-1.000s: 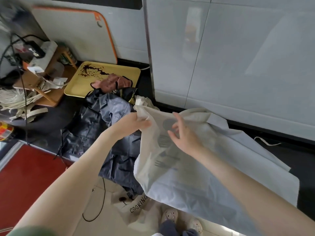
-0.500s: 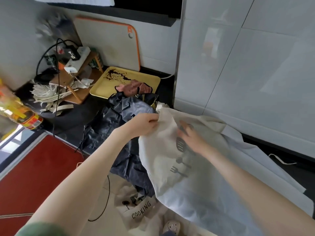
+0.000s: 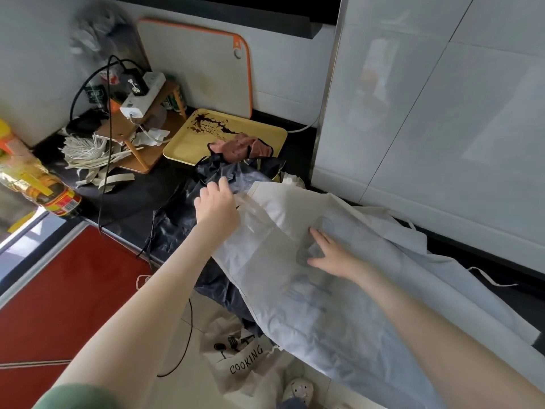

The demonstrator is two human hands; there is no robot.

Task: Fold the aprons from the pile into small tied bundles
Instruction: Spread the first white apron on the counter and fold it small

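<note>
A cream apron (image 3: 348, 290) with faint cutlery prints lies spread across the black counter and hangs over its front edge. My left hand (image 3: 216, 206) holds its upper left part, fingers curled into the cloth. My right hand (image 3: 330, 252) lies flat on the apron's middle, fingers straight. Left of it sits the pile: a dark navy apron (image 3: 188, 219) crumpled under the cream one, and a pink apron (image 3: 239, 147) on a yellow tray (image 3: 188, 140). Another cream apron printed COOKING (image 3: 244, 361) lies on the floor below.
White glossy cabinet doors (image 3: 442, 128) rise at the right. A white cutting board with orange rim (image 3: 200, 66) leans on the wall. A wooden stand (image 3: 138, 137) with power strip, cables and loose strips crowds the left. A bottle (image 3: 38, 184) lies at the counter's left edge. Red floor (image 3: 59, 305) below.
The cream apron has been lowered and laid flatter on the counter. My right hand went from touching the print to pressing flat on the cloth; my left hand moved left along the top edge.
</note>
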